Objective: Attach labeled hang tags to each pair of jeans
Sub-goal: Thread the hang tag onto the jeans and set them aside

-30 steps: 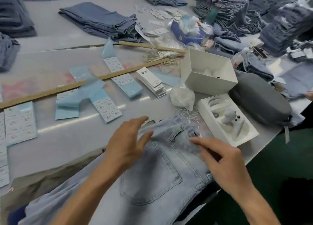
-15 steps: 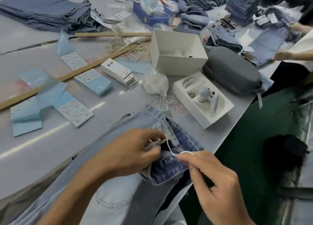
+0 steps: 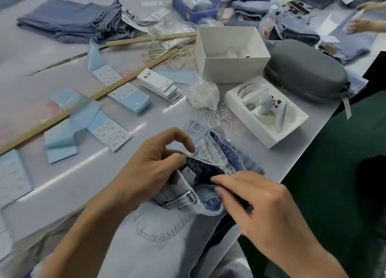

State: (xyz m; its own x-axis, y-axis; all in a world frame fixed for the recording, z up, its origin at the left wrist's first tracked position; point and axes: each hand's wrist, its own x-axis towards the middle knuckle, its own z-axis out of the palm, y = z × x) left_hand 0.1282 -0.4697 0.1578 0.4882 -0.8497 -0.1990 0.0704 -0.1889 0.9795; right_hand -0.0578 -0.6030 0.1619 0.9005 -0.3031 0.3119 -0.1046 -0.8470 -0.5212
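Smooth grey bench (image 3: 69, 185) carries pale, stonewashed jeans (image 3: 167, 233) at its near edge. Left hand (image 3: 150, 169) pinches the folded-back waistband, exposing darker inner denim; right hand (image 3: 265, 213) grips the same waistband just beside it. Beyond the left hand lies a flat rectangular stack of white hang tags (image 3: 160, 85). Compared with half a second earlier, the waistband is opened wider and the white string loop is out of sight.

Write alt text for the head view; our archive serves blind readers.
Both hands, left hand and right hand, pinch open the waistband of light-blue jeans at a grey table edge. Hang tags, sticker sheets and white boxes lie beyond.
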